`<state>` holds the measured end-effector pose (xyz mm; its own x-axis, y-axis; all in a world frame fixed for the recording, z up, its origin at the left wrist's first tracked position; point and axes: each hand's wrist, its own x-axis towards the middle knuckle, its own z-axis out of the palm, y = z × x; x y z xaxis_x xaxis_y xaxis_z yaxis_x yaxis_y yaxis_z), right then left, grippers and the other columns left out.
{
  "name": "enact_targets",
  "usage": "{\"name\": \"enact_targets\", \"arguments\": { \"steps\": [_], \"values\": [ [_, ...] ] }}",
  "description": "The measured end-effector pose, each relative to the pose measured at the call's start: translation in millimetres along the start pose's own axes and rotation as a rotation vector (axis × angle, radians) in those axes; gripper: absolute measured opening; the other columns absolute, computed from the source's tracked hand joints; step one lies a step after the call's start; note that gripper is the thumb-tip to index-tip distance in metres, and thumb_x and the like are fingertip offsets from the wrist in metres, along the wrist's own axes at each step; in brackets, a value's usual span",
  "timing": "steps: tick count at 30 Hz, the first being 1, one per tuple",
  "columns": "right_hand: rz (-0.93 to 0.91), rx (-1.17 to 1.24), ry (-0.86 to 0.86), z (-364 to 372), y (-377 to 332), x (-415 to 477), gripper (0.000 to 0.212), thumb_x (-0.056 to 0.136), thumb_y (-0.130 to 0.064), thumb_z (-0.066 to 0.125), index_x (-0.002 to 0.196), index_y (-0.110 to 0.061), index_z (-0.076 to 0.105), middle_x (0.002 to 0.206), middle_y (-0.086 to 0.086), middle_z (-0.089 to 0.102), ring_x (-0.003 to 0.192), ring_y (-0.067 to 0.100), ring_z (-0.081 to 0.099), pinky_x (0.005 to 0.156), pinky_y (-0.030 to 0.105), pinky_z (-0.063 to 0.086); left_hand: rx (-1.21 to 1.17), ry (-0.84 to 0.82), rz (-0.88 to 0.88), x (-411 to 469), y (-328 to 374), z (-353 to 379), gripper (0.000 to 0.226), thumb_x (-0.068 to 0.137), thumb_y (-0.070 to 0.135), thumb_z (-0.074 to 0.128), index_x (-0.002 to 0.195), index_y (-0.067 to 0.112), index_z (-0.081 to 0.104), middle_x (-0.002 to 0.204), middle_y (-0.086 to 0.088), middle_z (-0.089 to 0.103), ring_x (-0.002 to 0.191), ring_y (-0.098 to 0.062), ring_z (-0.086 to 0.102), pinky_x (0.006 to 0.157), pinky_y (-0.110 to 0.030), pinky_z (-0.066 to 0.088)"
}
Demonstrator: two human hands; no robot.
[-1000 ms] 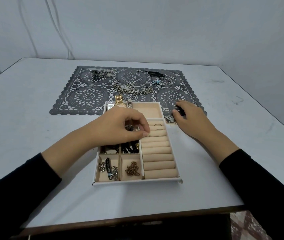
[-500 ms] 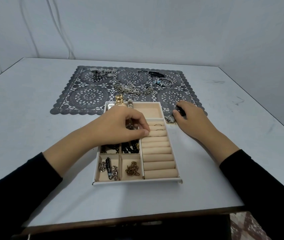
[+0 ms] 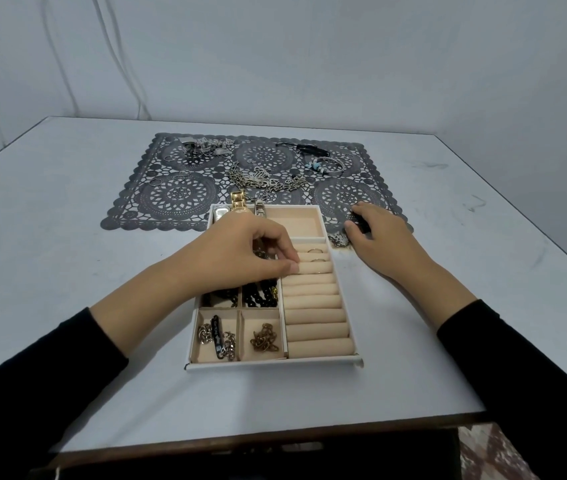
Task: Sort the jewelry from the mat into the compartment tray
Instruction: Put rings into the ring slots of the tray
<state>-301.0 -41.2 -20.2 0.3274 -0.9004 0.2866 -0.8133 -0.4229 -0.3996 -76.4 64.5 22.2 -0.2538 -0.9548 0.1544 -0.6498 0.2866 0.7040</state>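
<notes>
Head view, the only one. Compartment tray [image 3: 272, 366] sits on the grey table [image 3: 67, 271], its far edge overlapping the near edge of the lace mat [image 3: 178, 192]. Left small compartments already hold chains and dark beads. The ring rolls [image 3: 315, 308] fill the right column, long axis running left to right, and two rings [image 3: 315, 251] are seated in the farthest slots. Left hand [image 3: 240, 251] is over the tray's middle, fingers curled, thumb and forefinger tips [image 3: 294, 268] pinched together at the left end of the third roll; what they pinch, if anything, is hidden. Right hand [image 3: 382, 244] lies at the mat's near right corner, just beside the tray's right wall, fingers curled round a small dark piece [image 3: 359, 221]; a silver piece [image 3: 339, 240] lies touching or nearly touching its thumb. Unsorted: link chains [image 3: 261, 178], beaded bangle [image 3: 323, 166], silver cluster [image 3: 202, 148], all beyond the tray's far edge. Judgement: the dark piece goes next. The right hand has it, and the open far-right compartment [image 3: 296, 221] lies directly to its left, nearer than any other.
</notes>
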Motion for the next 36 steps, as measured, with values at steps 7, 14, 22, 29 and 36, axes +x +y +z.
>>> {"name": "enact_targets", "arguments": {
  "steps": [7, 14, 22, 29, 36],
  "values": [
    [0.025, 0.033, 0.021, -1.2, 2.2, 6.0, 0.028, 0.096, -0.027, 0.05, 0.114, -0.01, 0.062, 0.11, 0.004, 0.063, 0.105, 0.021, 0.054, 0.076, 0.019, 0.029, -0.084, 0.222, -0.033, 3.3, -8.5, -24.4, 0.007, 0.083, 0.027, 0.074, 0.089, 0.024, 0.074, 0.083, 0.007, 0.072, 0.075, -0.005, 0.066, 0.063, -0.018, 0.054],
    [0.046, 0.05, 0.104, 1.2, 6.5, 34.2, 0.025, 0.094, -0.023, 0.051, 0.111, -0.009, 0.064, 0.108, 0.008, 0.063, 0.1, 0.023, 0.056, 0.088, 0.034, 0.046, 0.069, 0.544, -0.146, 25.5, -59.3, -57.5, 0.012, 0.094, 0.03, 0.062, 0.098, 0.023, 0.07, 0.085, 0.009, 0.066, 0.072, 0.002, 0.057, 0.065, -0.012, 0.044],
    [0.107, 0.031, 0.091, 9.9, 18.4, 87.3, 0.036, 0.095, -0.012, 0.044, 0.128, -0.004, 0.056, 0.127, 0.015, 0.059, 0.119, 0.027, 0.052, 0.098, 0.03, 0.038, 0.42, 0.418, -0.276, 53.5, -117.6, -78.8, 0.032, 0.099, 0.027, 0.052, 0.126, 0.015, 0.063, 0.132, -0.009, 0.058, 0.121, -0.026, 0.051, 0.1, -0.037, 0.037],
    [0.148, -0.023, 0.075, 22.4, 35.0, 126.4, 0.025, 0.092, -0.012, 0.043, 0.101, -0.002, 0.064, 0.102, 0.014, 0.064, 0.09, 0.026, 0.055, 0.072, 0.029, 0.039, 0.51, 0.322, -0.283, 76.6, -133.0, -82.4, 0.039, 0.099, 0.028, 0.051, 0.134, 0.012, 0.058, 0.14, -0.008, 0.053, 0.128, -0.025, 0.049, 0.107, -0.036, 0.035],
    [0.122, -0.077, 0.02, 28.9, 39.9, 148.3, 0.039, 0.096, -0.013, 0.037, 0.13, -0.001, 0.053, 0.136, 0.015, 0.053, 0.125, 0.029, 0.047, 0.104, 0.034, 0.037, 0.497, 0.253, -0.319, 88.4, -139.1, -81.9, 0.043, 0.103, 0.027, 0.039, 0.143, 0.013, 0.048, 0.153, -0.001, 0.04, 0.14, -0.02, 0.037, 0.114, -0.032, 0.025]
  ]
}}
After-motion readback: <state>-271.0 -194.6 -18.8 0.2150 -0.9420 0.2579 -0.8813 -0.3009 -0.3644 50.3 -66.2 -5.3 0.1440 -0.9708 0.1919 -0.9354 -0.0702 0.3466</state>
